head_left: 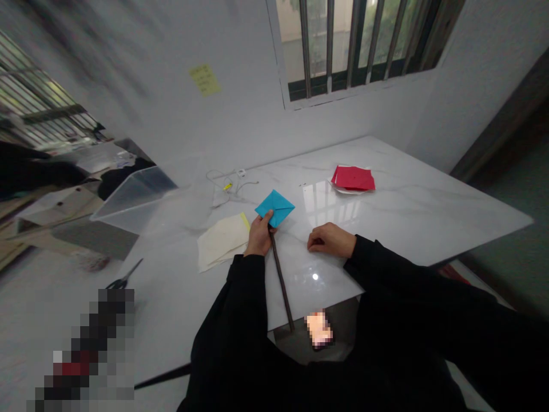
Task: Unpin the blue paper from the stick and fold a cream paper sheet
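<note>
The left hand (pixel 259 236) pinches a blue folded paper (pixel 275 208) in its fingers on the white marble desk (pixel 412 212). A dark rod (pixel 281 279) runs from under that hand past the desk edge, probably gripped too. The right hand (pixel 330 240) rests on the desk, fingers loosely curled, empty. Cream paper sheets (pixel 223 241) lie just beside the left hand, red paper (pixel 354 178) farther off, scissors (pixel 123 277) near the edge. Marks on a yellow sticky note (pixel 205 80) on the wall are unreadable.
</note>
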Demonstrator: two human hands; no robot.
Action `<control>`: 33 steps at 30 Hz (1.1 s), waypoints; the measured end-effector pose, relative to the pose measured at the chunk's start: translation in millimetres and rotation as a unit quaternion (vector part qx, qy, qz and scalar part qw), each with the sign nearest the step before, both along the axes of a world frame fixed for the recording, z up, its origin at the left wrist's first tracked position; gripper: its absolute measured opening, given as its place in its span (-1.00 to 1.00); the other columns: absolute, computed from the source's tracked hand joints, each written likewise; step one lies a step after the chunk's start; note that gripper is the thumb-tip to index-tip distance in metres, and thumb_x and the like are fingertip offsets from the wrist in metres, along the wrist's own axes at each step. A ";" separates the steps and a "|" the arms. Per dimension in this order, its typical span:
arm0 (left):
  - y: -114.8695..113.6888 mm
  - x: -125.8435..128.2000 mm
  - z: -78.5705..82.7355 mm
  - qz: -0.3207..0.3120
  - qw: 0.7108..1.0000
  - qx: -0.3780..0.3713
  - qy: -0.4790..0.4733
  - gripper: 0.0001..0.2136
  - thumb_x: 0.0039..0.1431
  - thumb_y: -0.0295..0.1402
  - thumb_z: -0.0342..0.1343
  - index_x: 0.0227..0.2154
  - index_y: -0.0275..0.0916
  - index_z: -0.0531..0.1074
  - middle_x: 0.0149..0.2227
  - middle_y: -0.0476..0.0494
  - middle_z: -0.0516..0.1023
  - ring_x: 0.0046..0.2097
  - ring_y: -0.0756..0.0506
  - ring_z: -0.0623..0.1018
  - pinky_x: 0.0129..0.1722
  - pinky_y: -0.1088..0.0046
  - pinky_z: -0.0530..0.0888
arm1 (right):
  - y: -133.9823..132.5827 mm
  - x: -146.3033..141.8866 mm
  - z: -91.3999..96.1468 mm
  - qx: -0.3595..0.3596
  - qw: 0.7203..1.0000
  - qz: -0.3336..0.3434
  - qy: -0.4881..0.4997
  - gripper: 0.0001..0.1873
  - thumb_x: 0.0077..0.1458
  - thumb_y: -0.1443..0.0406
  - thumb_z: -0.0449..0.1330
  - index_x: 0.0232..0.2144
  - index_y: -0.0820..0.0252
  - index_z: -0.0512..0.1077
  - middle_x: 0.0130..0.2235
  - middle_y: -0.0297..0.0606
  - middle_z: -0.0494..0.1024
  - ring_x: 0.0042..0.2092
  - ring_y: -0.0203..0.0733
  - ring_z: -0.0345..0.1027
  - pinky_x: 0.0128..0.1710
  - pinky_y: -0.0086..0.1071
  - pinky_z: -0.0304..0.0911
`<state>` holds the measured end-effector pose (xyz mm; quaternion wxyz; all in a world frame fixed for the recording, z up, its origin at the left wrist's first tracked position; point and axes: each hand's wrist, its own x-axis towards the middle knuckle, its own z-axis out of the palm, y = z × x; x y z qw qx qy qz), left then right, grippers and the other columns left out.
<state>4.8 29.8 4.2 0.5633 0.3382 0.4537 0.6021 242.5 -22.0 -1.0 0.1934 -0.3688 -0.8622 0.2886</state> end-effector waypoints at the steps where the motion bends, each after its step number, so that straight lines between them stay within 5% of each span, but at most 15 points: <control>1: 0.1 0.0 -0.6 0.003 1.000 -0.001 -0.001 -0.66 -0.05 -0.29 0.47 -0.45 -0.24 0.35 -0.54 0.11 0.30 -0.53 0.09 0.24 -0.63 0.58 0.12 | -2.0 1.1 -2.5 0.015 1.000 -0.002 -0.007 -0.93 0.17 0.35 0.36 -0.29 0.22 0.66 -0.30 -0.24 0.63 -0.31 -0.27 0.45 -0.24 -0.42 0.24; 9: -0.9 -0.6 -1.0 0.000 1.000 0.003 -0.015 -0.64 -0.12 -0.27 0.49 -0.40 -0.25 0.41 -0.51 0.10 0.34 -0.50 0.08 0.26 -0.61 0.58 0.15 | 1.6 9.1 -9.9 0.115 0.985 -0.102 -0.073 -0.79 0.32 0.41 0.18 -0.15 0.20 0.63 -0.12 -0.15 0.68 -0.08 -0.14 0.55 -0.04 -0.36 0.33; 14: -1.9 -0.5 -1.6 -0.004 1.000 0.002 -0.018 -0.64 -0.12 -0.26 0.49 -0.40 -0.24 0.40 -0.50 0.10 0.35 -0.50 0.08 0.27 -0.60 0.57 0.15 | -6.7 16.4 -15.9 0.149 0.979 -0.107 -0.093 -0.73 0.33 0.42 0.13 -0.11 0.21 0.64 -0.06 -0.12 0.68 -0.03 -0.09 0.55 0.03 -0.30 0.37; 22: -0.2 -0.5 -2.7 -0.001 1.000 -0.008 -0.014 -0.69 -0.04 -0.29 0.45 -0.40 -0.25 0.41 -0.50 0.08 0.38 -0.49 0.07 0.31 -0.58 0.56 0.20 | 0.1 20.8 -9.3 0.051 0.981 -0.189 -0.010 -0.80 0.23 0.27 0.31 -0.11 0.20 0.63 -0.23 -0.20 0.66 -0.28 -0.19 0.51 -0.19 -0.34 0.34; 28: -2.3 -0.8 -2.0 -0.004 1.000 -0.001 -0.016 -0.65 -0.10 -0.27 0.48 -0.38 -0.26 0.42 -0.49 0.08 0.39 -0.49 0.08 0.32 -0.57 0.56 0.22 | 35.6 0.5 -3.3 0.068 0.984 -0.132 -0.099 -0.88 0.21 0.35 0.29 -0.28 0.18 0.66 -0.25 -0.17 0.66 -0.24 -0.13 0.49 -0.21 -0.35 0.25; 33: -1.5 0.2 -3.2 -0.009 1.000 0.005 -0.017 -0.63 -0.11 -0.25 0.48 -0.39 -0.27 0.40 -0.51 0.09 0.37 -0.50 0.09 0.28 -0.58 0.56 0.17 | 100.8 -4.2 1.3 0.102 0.971 -0.170 -0.134 -0.79 0.23 0.40 0.23 -0.20 0.21 0.69 -0.16 -0.11 0.70 -0.11 -0.05 0.54 -0.12 -0.34 0.27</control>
